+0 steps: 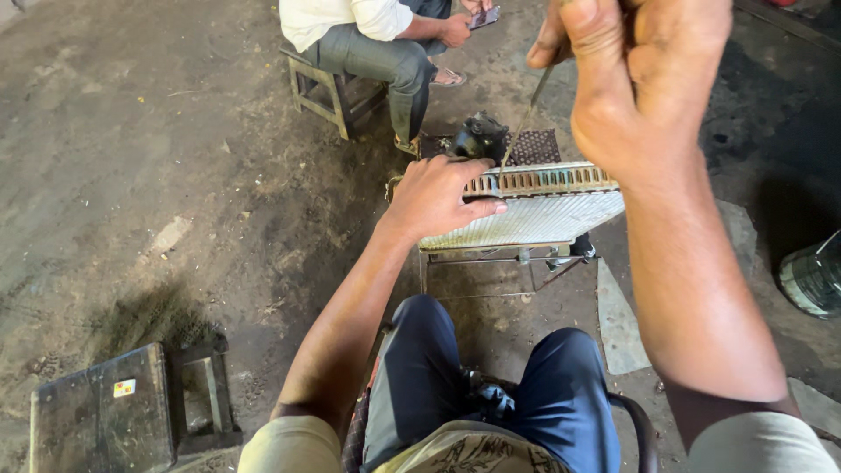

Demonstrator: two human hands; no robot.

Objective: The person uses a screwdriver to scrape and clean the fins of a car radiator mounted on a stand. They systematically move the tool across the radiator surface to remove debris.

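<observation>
A finned metal radiator core (534, 215) lies flat on a small metal stand (491, 260) in front of my knees. My left hand (435, 197) presses on its near-left corner, thumb along the slotted top edge. My right hand (635, 70) is raised close to the camera, closed around the handle of a thin metal rod-like tool (524, 123). The tool slants down and its tip meets the slotted top edge of the radiator beside my left thumb. A black metal part (479, 136) sits just behind the radiator.
Another person (385, 35) sits on a wooden stool (328, 88) beyond the radiator, holding a phone. A dark metal box (101, 420) stands at lower left. A round metal container (813, 278) is at the right edge. The floor is dirty concrete.
</observation>
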